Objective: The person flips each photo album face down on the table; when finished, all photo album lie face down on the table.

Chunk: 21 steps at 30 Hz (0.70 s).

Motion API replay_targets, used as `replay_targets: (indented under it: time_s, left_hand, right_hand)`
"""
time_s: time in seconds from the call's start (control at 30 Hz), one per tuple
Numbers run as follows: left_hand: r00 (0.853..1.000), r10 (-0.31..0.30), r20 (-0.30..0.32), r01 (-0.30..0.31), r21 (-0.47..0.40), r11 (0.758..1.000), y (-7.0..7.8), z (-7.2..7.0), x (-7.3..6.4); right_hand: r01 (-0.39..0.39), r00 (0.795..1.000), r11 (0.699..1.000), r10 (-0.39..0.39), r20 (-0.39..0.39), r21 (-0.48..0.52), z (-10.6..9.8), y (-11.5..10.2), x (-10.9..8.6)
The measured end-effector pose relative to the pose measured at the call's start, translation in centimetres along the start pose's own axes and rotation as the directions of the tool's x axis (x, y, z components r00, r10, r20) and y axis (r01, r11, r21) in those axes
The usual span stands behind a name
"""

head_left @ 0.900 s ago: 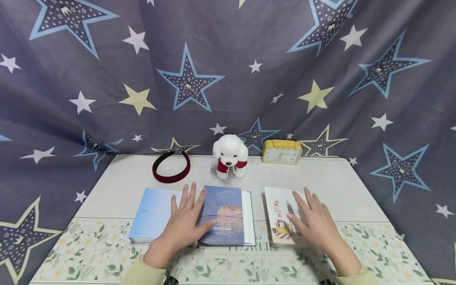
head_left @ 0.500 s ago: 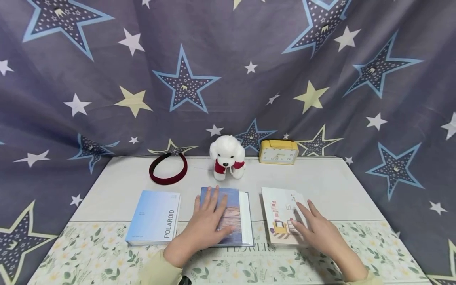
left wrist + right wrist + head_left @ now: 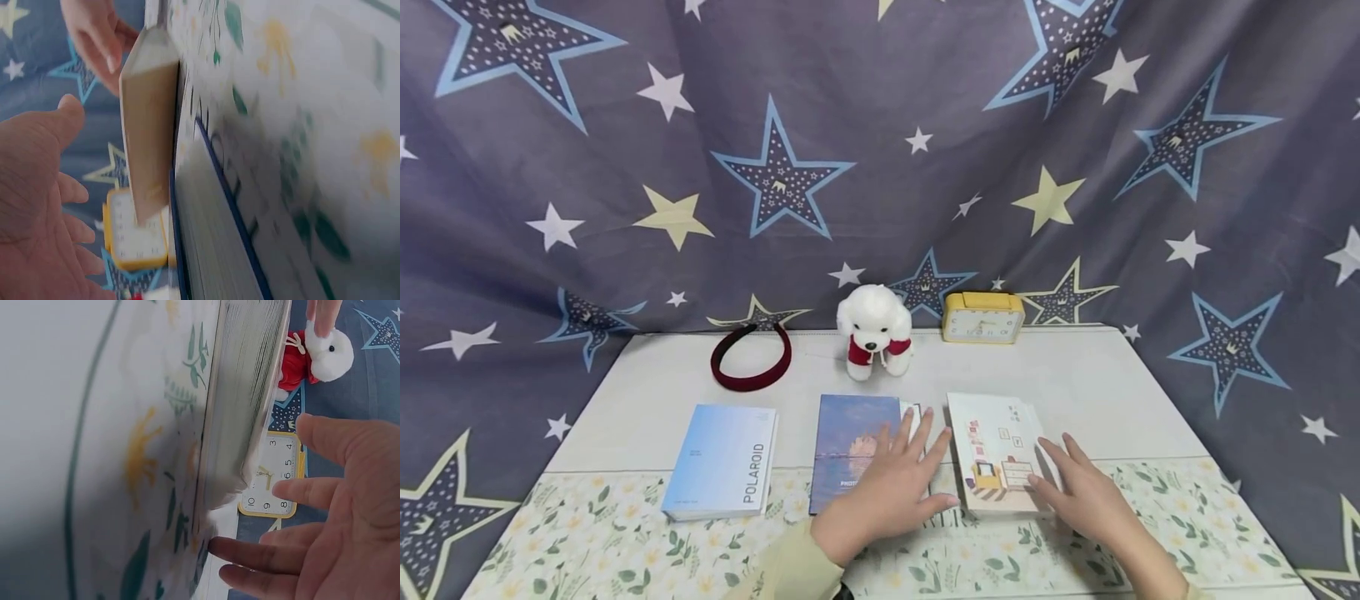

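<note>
Three albums lie flat in a row on the worktop [image 3: 647, 379], between its far edge and its near edge. The blue album [image 3: 718, 454] with the word POLAROID is on the side of the left edge, the purple album [image 3: 842, 446] is near the middle, and the white album [image 3: 988, 446] with a drawn room is more toward the right edge. The left hand [image 3: 898, 487] is above the right part of the purple album, palm down, with its fingers spread and pinching nothing; its fingertips point to the white album. The right hand [image 3: 1078, 500] is at the right side of the white album, its fingers apart and slightly bent, the thumb over the cover's margin; I cannot tell if it touches. Behind the albums, a dark red headband [image 3: 751, 383] lies toward the far left corner, a white toy dog [image 3: 874, 312] in red clothes stands near the middle of the far edge, and a yellow clock [image 3: 983, 323] stands at this edge, right of the dog.
</note>
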<state>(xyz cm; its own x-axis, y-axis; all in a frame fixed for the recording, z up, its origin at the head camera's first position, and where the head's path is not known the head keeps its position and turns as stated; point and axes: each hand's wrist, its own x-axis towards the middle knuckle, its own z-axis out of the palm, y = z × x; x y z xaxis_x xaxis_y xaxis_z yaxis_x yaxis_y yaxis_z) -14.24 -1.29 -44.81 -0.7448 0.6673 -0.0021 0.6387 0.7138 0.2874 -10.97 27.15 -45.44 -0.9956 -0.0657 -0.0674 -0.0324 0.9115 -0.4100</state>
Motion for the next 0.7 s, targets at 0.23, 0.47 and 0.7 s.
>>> replay_targets:
  time_s: [0.23, 0.47, 0.7]
  left_hand:
    - [0.997, 0.056, 0.049, -0.059, 0.060, 0.996, 2.1, 1.0, 1.9]
    - [0.996, 0.078, 0.044, -0.081, 0.076, 0.994, 3.0, 1.7, 2.9]
    - [0.994, 0.071, 0.084, -0.078, 0.094, 0.993, 3.6, 2.4, 3.3]
  right_hand:
    - [-0.038, 0.999, 0.999, 0.038, -0.004, 0.007, 0.1, -0.1, 0.0]
    - [-0.035, 0.999, 0.999, 0.036, -0.023, 0.012, 0.1, -0.9, 0.2]
    - [-0.076, 0.997, 0.996, 0.077, -0.018, 0.051, 0.2, -0.8, -0.2]
